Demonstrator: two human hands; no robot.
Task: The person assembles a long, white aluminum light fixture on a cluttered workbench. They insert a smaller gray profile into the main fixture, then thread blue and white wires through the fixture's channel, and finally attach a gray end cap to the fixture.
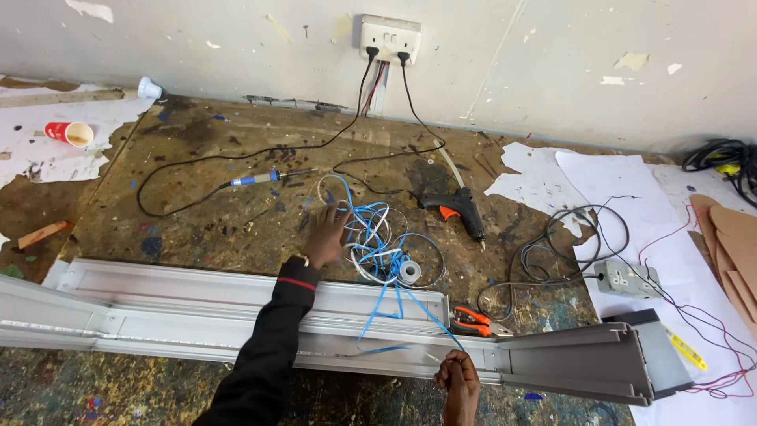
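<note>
head view: left hand lies spread, fingers apart, on the tangle of blue and white wire on the stained workbench, beside a solder reel. right hand is pinched shut on a blue wire strand running across the long grey metal channel. glue gun, soldering iron and orange pliers lie nearby.

Matt alu channel, glossy blue plastic wire.

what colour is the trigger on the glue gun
Orange, on the black plastic glue gun, seen in the head view.
</note>
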